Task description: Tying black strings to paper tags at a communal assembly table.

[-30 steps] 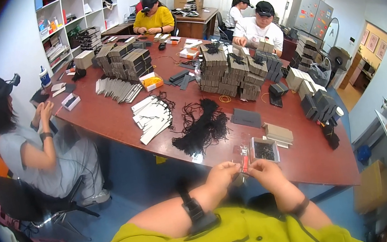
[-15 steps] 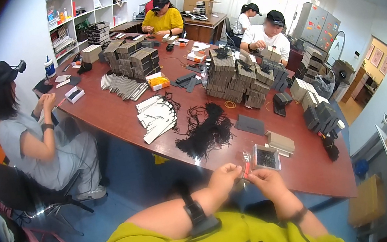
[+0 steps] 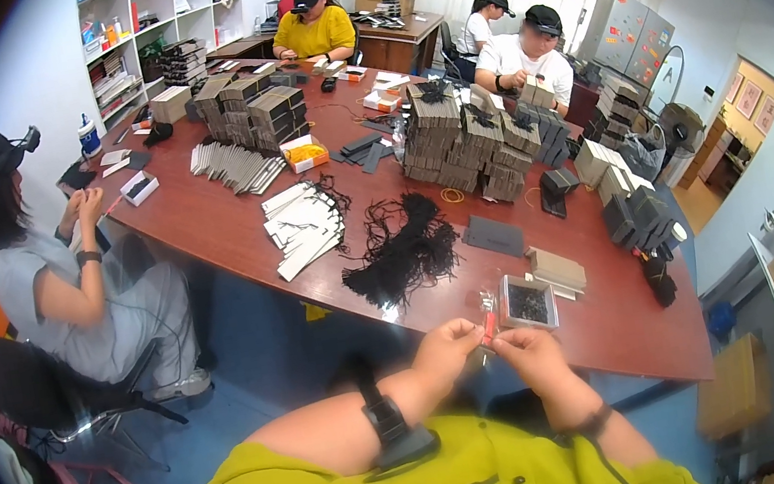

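Both hands sit a little higher and closer together than half a second ago. Left hand (image 3: 446, 346) and right hand (image 3: 524, 350) pinch a small red piece (image 3: 489, 327) between their fingertips, just above the near edge of the table (image 3: 233, 231). Just beyond it a clear tray (image 3: 526, 302) holds small dark bits. An orange box (image 3: 305, 155) holds yellow pieces. Black cords (image 3: 403, 249) lie heaped beside white cards (image 3: 304, 227).
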Demonstrator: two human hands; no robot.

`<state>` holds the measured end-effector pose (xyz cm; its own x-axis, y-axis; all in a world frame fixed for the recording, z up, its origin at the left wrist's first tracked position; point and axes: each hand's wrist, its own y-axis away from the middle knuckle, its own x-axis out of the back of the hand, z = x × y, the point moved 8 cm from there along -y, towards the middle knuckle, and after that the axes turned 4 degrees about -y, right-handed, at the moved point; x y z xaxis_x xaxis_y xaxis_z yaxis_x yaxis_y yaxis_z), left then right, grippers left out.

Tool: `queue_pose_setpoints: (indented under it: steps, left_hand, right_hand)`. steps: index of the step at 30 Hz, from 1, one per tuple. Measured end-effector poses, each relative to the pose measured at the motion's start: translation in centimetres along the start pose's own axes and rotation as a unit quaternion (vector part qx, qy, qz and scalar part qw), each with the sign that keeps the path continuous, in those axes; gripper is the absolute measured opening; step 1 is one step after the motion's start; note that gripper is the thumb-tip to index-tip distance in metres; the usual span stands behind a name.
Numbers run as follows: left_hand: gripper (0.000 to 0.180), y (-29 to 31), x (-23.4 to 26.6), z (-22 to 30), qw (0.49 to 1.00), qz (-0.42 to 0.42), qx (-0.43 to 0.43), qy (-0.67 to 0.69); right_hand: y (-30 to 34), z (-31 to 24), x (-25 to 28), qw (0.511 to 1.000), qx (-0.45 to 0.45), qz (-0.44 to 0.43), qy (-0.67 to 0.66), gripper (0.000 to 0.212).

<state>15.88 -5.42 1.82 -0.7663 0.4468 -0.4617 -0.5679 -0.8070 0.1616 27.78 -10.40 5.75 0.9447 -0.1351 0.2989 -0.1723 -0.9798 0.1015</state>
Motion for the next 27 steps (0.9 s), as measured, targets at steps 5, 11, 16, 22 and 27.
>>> queue_pose_setpoints:
  steps: [5,11,16,22,27]
  left_hand:
    - [0.008,-0.2,-0.3,-0.1,1.000,-0.014,-0.006,-0.008]
    - [0.015,-0.3,0.9,2.6,0.971,0.026,-0.143,-0.188]
    - [0.022,3.1,-3.5,8.0,0.710,-0.047,-0.395,-0.581]
    - [0.012,2.3,-4.0,6.3,0.705,-0.055,-0.342,-0.618]
    - [0.014,1.8,-3.3,6.5,0.769,-0.074,-0.239,-0.589]
  right_hand:
    - [0.7,0.5,-0.1,0.981,-0.093,0.037,-0.164,0.019]
    - [-0.1,1.1,0.7,0.992,0.014,0.068,-0.104,0.018]
    - [0.5,-1.4,1.0,0.985,0.098,0.096,0.107,0.016]
    - [1.7,-5.3,0.0,0.955,0.188,0.090,0.209,0.012]
    - [2.1,-7.6,0.0,0.899,0.302,0.082,0.305,0.010]
